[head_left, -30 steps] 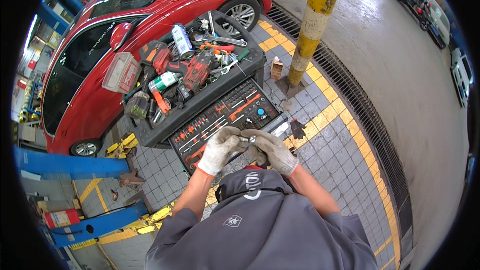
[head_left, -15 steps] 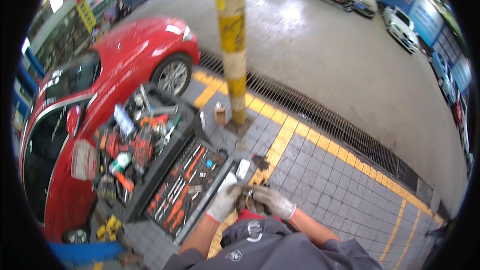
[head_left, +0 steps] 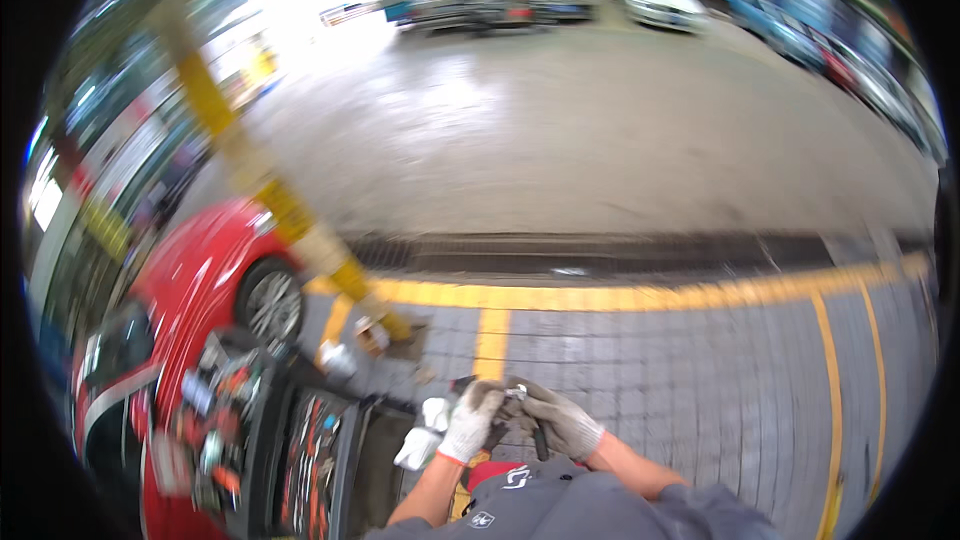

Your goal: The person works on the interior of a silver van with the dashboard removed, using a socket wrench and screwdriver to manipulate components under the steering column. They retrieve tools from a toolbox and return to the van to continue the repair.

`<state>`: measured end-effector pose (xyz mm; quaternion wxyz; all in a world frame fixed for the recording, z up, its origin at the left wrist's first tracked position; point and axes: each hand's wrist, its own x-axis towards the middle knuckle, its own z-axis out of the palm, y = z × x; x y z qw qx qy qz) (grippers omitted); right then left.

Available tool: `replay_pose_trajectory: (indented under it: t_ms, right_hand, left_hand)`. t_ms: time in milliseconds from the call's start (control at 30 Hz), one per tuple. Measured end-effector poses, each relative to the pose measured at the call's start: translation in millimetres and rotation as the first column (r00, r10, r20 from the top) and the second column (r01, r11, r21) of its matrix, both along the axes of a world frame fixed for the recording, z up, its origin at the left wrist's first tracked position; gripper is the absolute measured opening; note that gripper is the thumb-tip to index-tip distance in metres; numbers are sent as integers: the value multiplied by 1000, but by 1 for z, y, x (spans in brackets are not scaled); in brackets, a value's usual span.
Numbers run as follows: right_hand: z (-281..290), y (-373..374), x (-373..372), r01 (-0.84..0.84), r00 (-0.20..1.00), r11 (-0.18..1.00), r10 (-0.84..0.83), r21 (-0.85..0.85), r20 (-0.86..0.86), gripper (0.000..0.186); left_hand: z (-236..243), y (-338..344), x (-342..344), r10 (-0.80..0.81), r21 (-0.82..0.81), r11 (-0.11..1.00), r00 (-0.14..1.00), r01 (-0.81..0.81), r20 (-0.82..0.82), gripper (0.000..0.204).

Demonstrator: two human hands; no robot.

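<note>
Item: small, bright silver-coloured metal piece (head_left: 516, 393), blurred, exact kind not legible. Location: in front of the torso, between the two hands, above the grey tiled floor (head_left: 670, 370).

Left hand (head_left: 470, 427), in a whitish knit glove with soiled fingers: fingers curled inward, closed on the near side of the piece.
Right hand (head_left: 568, 425), gloved likewise: fingers bent over and closed about the other side; no gap shows between fingertips and metal.

Associated: short black rod-like handle (head_left: 541, 442), pointing downward beneath the right hand. Whether it joins the metal piece cannot be told.

Handling, as judged: stiff, hard, light enough for fingertips, dense for its size; not fragile. Smooth metal likely turns slippery if oily, and thick knit dulls the feel. Best hold: thumb and forefinger on opposite sides of the metal; the palm suits the black handle.

Adjacent, left: crumpled white items (head_left: 417, 448); long dark drawer with red-and-silver hand tools (head_left: 313, 455); black plastic-looking cart (head_left: 264, 440) bearing mixed tools; glossy red car (head_left: 205, 265) beyond.
</note>
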<state>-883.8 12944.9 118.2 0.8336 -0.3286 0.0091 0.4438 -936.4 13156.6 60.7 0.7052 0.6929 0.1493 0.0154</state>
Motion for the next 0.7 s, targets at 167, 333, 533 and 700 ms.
replay_pose_trajectory:
  t_ms: [167,333,533,700]
  right_hand:
    - [5,-118,29,167,884,893,52,-417,465,49]
    - [-48,-239,71,745,251,535,329,-398,911,49]
    - [-60,-337,159,755,459,450,156,-476,875,46]
    - [-84,-434,286,538,820,637,-243,-553,518,50]
  left_hand:
    - [26,-129,47,-42,-147,988,999,44,18,15]
    - [-8,-227,124,-277,-134,951,961,277,17,32]
    - [10,-347,249,-490,79,870,871,486,44,33]
    - [-35,-465,394,-505,169,859,855,483,120,31]
